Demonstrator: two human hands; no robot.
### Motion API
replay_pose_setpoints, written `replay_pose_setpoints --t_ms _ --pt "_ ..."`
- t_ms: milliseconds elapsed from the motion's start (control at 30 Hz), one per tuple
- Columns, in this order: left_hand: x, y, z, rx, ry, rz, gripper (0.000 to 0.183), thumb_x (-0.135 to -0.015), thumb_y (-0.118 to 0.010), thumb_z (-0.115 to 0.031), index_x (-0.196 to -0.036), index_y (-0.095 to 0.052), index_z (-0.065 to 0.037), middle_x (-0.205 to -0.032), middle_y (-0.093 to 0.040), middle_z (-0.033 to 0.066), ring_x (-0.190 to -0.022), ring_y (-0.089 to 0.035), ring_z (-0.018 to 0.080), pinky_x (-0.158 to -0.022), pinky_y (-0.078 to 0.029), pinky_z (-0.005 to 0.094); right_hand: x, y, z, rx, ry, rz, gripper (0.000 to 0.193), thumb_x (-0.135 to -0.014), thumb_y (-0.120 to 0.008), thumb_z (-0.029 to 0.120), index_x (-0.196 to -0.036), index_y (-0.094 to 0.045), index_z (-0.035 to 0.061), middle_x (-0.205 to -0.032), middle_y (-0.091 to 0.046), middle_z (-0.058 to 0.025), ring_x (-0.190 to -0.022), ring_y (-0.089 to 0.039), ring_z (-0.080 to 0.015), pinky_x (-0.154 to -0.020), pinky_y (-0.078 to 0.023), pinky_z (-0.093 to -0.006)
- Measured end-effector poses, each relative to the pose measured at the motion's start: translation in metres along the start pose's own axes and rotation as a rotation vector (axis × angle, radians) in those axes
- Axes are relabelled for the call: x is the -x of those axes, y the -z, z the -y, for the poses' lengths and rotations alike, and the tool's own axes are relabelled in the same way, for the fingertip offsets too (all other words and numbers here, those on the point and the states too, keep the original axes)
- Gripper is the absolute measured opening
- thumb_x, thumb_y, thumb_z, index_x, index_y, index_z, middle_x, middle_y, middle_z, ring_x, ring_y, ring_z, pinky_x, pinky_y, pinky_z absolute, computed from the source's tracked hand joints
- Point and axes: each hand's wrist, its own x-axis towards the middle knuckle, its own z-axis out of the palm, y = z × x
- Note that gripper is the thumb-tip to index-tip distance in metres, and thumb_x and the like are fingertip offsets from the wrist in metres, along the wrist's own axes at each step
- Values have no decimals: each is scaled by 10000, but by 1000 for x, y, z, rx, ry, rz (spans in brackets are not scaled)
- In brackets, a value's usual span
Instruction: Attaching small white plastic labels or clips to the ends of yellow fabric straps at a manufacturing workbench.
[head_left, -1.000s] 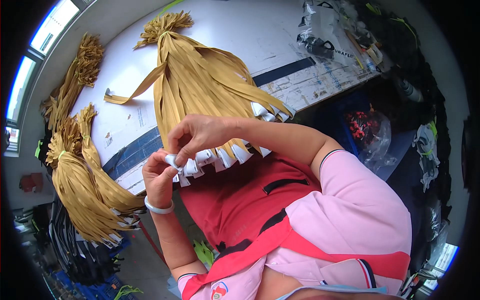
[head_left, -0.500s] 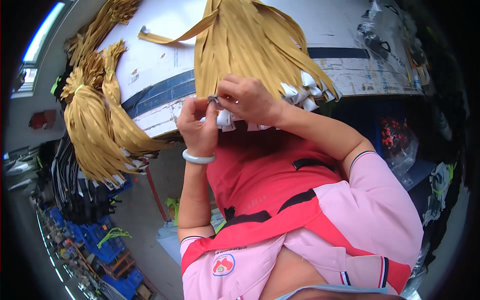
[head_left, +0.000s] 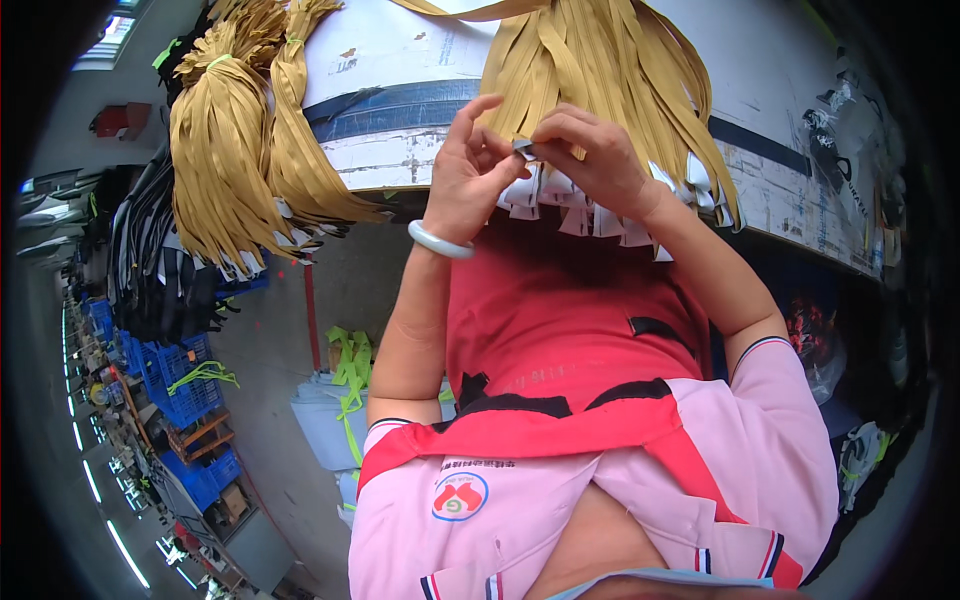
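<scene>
With its wrist bent, the right hand (head_left: 600,160) pinches one grey tab (head_left: 523,149) above one golden strap bundle (head_left: 600,70) on the surface (head_left: 400,50); the left hand (head_left: 466,182), index raised, has its thumb beside the tab, its grip uncertain. At least two more bundles (head_left: 222,150) hang leftward. A round badge (head_left: 461,497) marks the pink shirt (head_left: 780,440).
</scene>
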Motion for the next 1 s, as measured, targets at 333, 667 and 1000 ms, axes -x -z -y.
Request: replay_pose_setpoints --t_ms 333,667,1000 --pt "-1 9 -20 135 26 267 250 -866 -663 45 -1109 -626 2 -987 -696 84 -829 -670 119 -727 -559 251 1 11 6 -513 -200 110 97 -916 -620 -17 -1006 -624 19 -962 -585 -26 -852 -621 -97 -706 -509 -238" --pt "1 5 -4 -80 -146 155 205 -875 -674 49 -1074 -632 29 -965 -682 61 -855 -663 110 -783 -550 229 -4 16 11 -613 -399 134 105 -955 -618 75 -1048 -603 28 -882 -627 -6 -735 -607 -63 -640 -512 -205" --pt "5 3 -11 -9 -72 237 135 -879 -679 33 -1003 -627 21 -889 -691 62 -821 -671 111 -752 -552 235 -18 38 11 -791 -475 392 147 -931 -671 152 -965 -628 16 -826 -649 -22 -697 -597 -59 -598 -501 -214"
